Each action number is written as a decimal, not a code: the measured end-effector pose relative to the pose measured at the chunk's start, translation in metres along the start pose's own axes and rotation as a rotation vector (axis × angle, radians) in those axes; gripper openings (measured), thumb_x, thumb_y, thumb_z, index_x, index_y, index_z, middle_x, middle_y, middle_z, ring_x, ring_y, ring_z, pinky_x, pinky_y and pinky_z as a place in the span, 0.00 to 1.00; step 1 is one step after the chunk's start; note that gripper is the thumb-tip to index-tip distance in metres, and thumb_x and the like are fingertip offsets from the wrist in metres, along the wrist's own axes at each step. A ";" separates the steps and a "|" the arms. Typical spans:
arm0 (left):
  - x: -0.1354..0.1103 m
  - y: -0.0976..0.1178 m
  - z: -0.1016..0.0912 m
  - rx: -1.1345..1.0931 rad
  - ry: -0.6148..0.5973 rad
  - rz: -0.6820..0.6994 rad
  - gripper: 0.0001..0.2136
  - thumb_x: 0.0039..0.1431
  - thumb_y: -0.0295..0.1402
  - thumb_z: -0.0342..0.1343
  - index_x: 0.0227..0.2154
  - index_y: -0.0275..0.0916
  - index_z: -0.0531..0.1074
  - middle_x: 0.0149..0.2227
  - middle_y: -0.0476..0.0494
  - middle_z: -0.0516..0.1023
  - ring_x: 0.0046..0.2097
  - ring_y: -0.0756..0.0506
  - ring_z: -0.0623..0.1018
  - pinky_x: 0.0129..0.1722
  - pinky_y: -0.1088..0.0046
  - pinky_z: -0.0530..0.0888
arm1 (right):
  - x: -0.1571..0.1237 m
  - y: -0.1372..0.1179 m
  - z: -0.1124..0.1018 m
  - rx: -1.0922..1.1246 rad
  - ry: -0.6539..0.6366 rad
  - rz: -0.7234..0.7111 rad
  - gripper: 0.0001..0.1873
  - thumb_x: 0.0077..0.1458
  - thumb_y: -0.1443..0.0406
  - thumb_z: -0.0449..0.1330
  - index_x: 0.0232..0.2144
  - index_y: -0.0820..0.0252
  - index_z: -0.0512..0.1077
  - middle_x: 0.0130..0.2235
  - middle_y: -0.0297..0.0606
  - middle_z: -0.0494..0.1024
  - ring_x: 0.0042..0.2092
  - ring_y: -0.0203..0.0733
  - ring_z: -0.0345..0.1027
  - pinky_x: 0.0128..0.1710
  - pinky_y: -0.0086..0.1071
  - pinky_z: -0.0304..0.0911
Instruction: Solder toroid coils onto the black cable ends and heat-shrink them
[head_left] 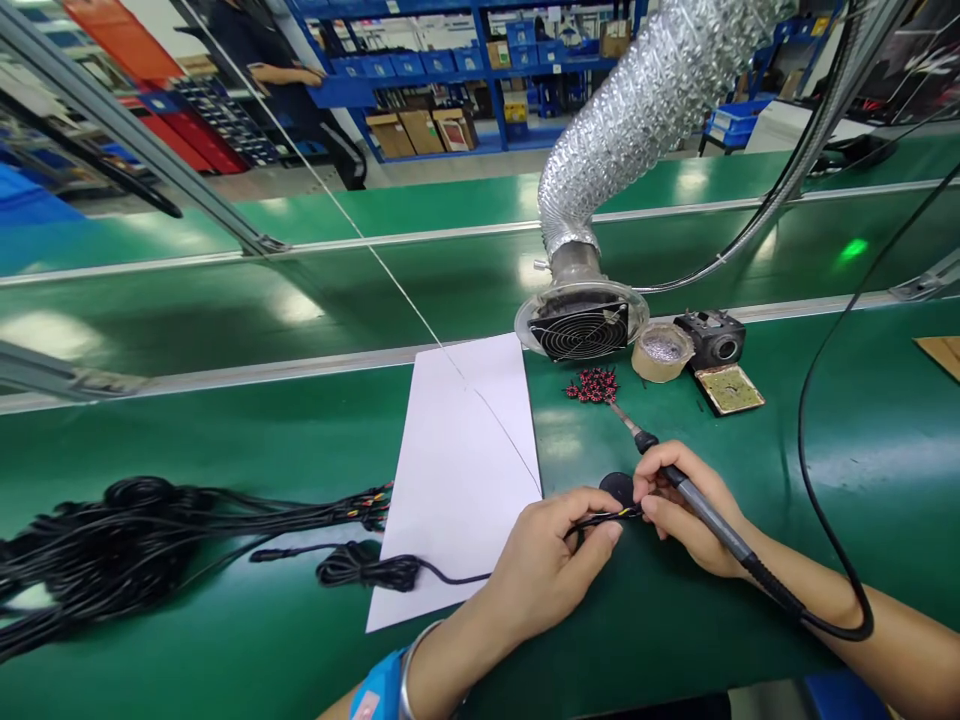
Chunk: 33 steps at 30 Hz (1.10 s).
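My left hand [559, 555] is closed on a black cable [457, 578], pinching its end where thin coloured wires [624, 512] show. That cable runs back to a tied coil [367, 568] lying partly on a white sheet [472, 430]. My right hand [694, 510] holds a soldering iron [709, 515], its tip pointing up and left toward a pile of small red and black parts [594, 385]. The thumb and fingertips of that hand also meet at the wire end; whether they grip it I cannot tell. A black round disc [616, 487] lies just behind the fingertips.
A fume hood [581, 320] hangs over the bench on a silver duct [622, 130]. Beside it are a tape roll [662, 350], a soldering stand [711, 338] and a sponge tray [729, 388]. Bundled black cables [142, 540] lie left. A thin strand [405, 290] slants overhead. A person [277, 80] stands beyond.
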<state>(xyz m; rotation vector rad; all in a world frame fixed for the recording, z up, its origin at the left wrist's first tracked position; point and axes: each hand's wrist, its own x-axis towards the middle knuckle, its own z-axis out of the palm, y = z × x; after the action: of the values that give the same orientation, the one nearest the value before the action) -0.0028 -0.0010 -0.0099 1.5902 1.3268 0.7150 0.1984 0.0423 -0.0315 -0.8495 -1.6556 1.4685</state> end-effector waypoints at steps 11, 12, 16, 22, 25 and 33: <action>-0.001 0.001 0.004 0.124 0.009 0.096 0.10 0.63 0.34 0.52 0.40 0.40 0.77 0.30 0.47 0.79 0.28 0.49 0.74 0.31 0.74 0.69 | -0.001 -0.002 -0.006 -0.303 -0.112 -0.106 0.15 0.57 0.71 0.56 0.47 0.56 0.64 0.32 0.32 0.74 0.32 0.33 0.69 0.33 0.27 0.67; -0.001 0.000 0.004 0.126 0.014 0.100 0.10 0.63 0.33 0.52 0.40 0.40 0.77 0.30 0.47 0.80 0.29 0.48 0.74 0.32 0.74 0.69 | 0.000 -0.001 -0.006 -0.301 -0.115 -0.103 0.15 0.58 0.70 0.56 0.48 0.56 0.64 0.32 0.33 0.74 0.32 0.33 0.69 0.33 0.27 0.67; -0.001 -0.001 0.004 0.130 0.026 0.117 0.10 0.63 0.33 0.52 0.41 0.39 0.77 0.31 0.46 0.80 0.30 0.48 0.76 0.33 0.73 0.70 | 0.001 -0.005 -0.007 -0.305 -0.102 -0.102 0.12 0.60 0.68 0.56 0.47 0.57 0.64 0.31 0.32 0.73 0.31 0.32 0.69 0.31 0.25 0.67; -0.001 0.000 0.005 0.152 0.006 0.120 0.08 0.63 0.31 0.52 0.39 0.39 0.76 0.32 0.45 0.80 0.31 0.48 0.76 0.34 0.73 0.70 | 0.001 -0.006 -0.008 -0.365 -0.144 -0.157 0.13 0.61 0.68 0.57 0.49 0.56 0.65 0.31 0.31 0.73 0.29 0.31 0.68 0.30 0.24 0.65; -0.001 0.001 0.005 0.150 0.000 0.114 0.08 0.63 0.31 0.52 0.39 0.39 0.76 0.32 0.46 0.80 0.30 0.48 0.75 0.33 0.73 0.70 | 0.000 -0.005 -0.008 -0.379 -0.151 -0.203 0.13 0.61 0.69 0.57 0.48 0.55 0.66 0.31 0.31 0.73 0.28 0.30 0.67 0.30 0.24 0.64; -0.002 0.002 0.007 0.141 0.049 0.092 0.09 0.63 0.32 0.51 0.39 0.38 0.76 0.30 0.47 0.79 0.28 0.49 0.74 0.31 0.74 0.68 | -0.001 -0.009 -0.008 -0.269 -0.167 -0.078 0.20 0.55 0.73 0.56 0.49 0.54 0.63 0.33 0.31 0.71 0.30 0.31 0.67 0.30 0.23 0.64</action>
<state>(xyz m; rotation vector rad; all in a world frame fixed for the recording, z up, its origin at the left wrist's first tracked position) 0.0036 -0.0044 -0.0102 1.7655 1.3720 0.7341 0.2062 0.0441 -0.0226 -0.8119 -2.0209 1.3106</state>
